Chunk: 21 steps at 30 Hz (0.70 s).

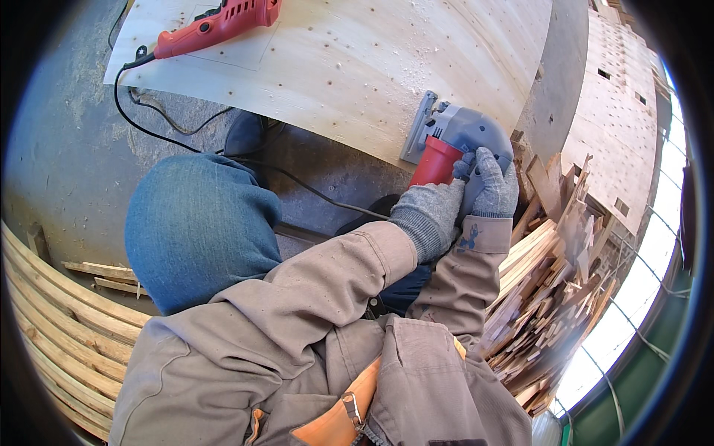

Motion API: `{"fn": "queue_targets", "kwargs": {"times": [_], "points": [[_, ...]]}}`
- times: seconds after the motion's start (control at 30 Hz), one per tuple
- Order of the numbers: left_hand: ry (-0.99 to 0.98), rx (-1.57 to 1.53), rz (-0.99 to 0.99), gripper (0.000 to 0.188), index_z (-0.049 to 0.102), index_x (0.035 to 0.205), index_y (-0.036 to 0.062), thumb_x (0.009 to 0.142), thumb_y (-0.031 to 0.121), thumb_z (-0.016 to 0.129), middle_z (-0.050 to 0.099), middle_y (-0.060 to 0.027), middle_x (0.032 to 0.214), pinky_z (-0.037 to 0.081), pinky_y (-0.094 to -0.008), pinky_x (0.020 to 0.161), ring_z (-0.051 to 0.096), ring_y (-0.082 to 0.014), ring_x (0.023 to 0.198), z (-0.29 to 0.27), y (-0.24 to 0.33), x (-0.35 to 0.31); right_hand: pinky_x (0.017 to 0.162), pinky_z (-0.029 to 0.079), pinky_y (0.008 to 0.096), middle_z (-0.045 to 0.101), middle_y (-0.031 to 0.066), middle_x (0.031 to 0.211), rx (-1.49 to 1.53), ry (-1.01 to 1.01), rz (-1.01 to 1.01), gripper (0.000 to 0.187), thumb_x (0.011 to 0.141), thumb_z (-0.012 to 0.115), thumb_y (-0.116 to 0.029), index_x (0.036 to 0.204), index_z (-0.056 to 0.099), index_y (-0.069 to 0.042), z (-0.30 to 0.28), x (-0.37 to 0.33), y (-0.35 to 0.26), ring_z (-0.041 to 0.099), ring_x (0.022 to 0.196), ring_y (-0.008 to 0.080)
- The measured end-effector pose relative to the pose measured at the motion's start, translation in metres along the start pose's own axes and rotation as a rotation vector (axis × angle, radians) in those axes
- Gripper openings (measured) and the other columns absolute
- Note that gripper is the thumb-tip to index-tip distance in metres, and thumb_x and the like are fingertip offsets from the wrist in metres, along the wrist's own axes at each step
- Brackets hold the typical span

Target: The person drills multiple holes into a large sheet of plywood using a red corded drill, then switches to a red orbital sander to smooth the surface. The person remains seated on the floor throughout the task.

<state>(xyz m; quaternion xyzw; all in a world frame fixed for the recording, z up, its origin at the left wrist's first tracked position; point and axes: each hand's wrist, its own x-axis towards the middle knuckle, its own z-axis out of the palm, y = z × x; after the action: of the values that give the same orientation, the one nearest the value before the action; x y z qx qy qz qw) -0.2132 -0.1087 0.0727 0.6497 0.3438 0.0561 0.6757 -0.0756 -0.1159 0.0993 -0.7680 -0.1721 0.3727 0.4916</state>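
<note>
A grey jigsaw with a metal base plate rests on its side at the near right edge of a plywood sheet. A red cylindrical part sticks out from the tool. My left hand, in a grey knit glove, is closed at the lower end of this red part; its fingers are mostly hidden. My right hand, gloved too, curls around the grey body beside it. Both hands are close together, and my left forearm reaches across in front of me.
A red corded power tool lies on the sheet's far left, its black cord running over the edge toward me. Scrap wood is heaped at my right, below another perforated panel. Long timbers curve along the lower left.
</note>
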Motion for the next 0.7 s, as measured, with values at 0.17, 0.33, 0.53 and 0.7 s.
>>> {"fn": "queue_targets", "kwargs": {"times": [0.17, 0.33, 0.53, 0.7], "points": [[-0.014, -0.011, 0.008, 0.055, 0.05, 0.125, 0.0052, 0.081, 0.026, 0.077, 0.07, -0.0235, 0.105, 0.055, -0.0509, 0.088, 0.068, -0.0427, 0.103, -0.0007, -0.0011, 0.0009, 0.068, 0.055, 0.0338, 0.068, 0.0142, 0.094, -0.011, 0.001, -0.012, 0.037, 0.091, 0.073, -0.01, 0.122, 0.06, 0.004, 0.0006, -0.0011, -0.0003, 0.067, 0.074, 0.0233], [-0.008, 0.007, 0.011, 0.054, 0.051, 0.125, 0.0053, 0.082, 0.027, 0.076, 0.07, -0.024, 0.103, 0.055, -0.0516, 0.088, 0.069, -0.0431, 0.102, -0.0006, 0.0003, 0.0016, 0.069, 0.055, 0.0338, 0.068, 0.0141, 0.093, 0.001, 0.002, -0.011, 0.036, 0.091, 0.073, -0.01, 0.121, 0.06, 0.004, 0.0013, -0.0008, -0.0001, 0.066, 0.075, 0.0225], [-0.008, 0.012, 0.012, 0.054, 0.052, 0.124, 0.0053, 0.081, 0.027, 0.077, 0.07, -0.0241, 0.104, 0.055, -0.0513, 0.088, 0.068, -0.043, 0.102, 0.0008, -0.0015, 0.0025, 0.069, 0.054, 0.0333, 0.069, 0.0136, 0.092, -0.04, 0.004, -0.019, 0.033, 0.091, 0.072, -0.012, 0.118, 0.061, 0.004, -0.001, 0.0006, 0.0019, 0.067, 0.075, 0.0218], [-0.013, 0.002, 0.012, 0.055, 0.052, 0.124, 0.0046, 0.081, 0.027, 0.077, 0.07, -0.0244, 0.105, 0.055, -0.0512, 0.09, 0.068, -0.0425, 0.103, 0.0012, -0.0016, 0.0031, 0.07, 0.054, 0.0331, 0.069, 0.0137, 0.093, -0.036, -0.003, -0.022, 0.034, 0.091, 0.072, -0.012, 0.119, 0.061, 0.004, 0.0008, -0.0012, -0.0006, 0.067, 0.076, 0.0217]]}}
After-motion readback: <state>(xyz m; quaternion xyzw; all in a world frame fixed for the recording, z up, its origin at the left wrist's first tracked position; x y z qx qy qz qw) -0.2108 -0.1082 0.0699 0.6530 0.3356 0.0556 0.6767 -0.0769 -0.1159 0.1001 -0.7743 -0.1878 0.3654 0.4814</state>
